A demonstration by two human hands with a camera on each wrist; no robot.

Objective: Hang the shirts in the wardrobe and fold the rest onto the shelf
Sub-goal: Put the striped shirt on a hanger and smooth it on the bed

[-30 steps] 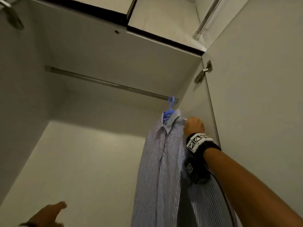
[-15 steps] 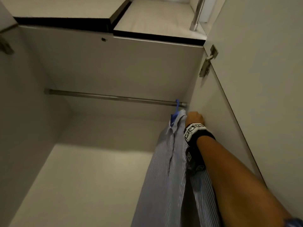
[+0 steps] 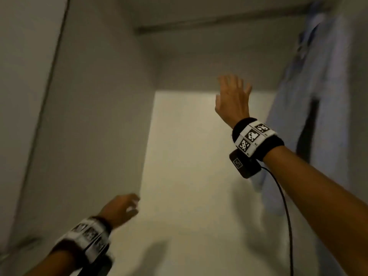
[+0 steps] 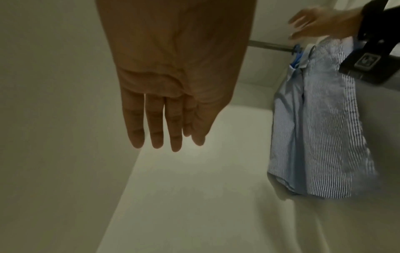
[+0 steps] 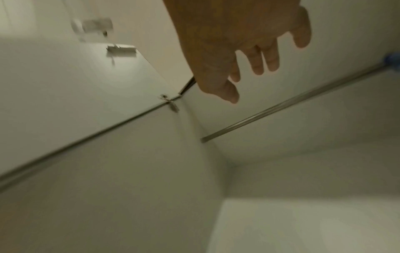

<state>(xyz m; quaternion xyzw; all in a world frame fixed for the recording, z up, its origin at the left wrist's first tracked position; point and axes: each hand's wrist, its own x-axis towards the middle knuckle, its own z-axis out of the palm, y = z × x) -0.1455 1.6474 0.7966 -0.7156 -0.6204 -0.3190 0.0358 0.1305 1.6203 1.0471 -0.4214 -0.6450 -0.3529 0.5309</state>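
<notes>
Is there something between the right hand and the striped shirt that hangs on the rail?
Nothing visible. The right hand, open and empty, is in open air left of the striped shirt, which hangs from the rail.

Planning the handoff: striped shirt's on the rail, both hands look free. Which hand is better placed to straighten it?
Right, probably. The right hand is open beside the striped shirt; the left hand is open too, but lower and farther away.
</notes>
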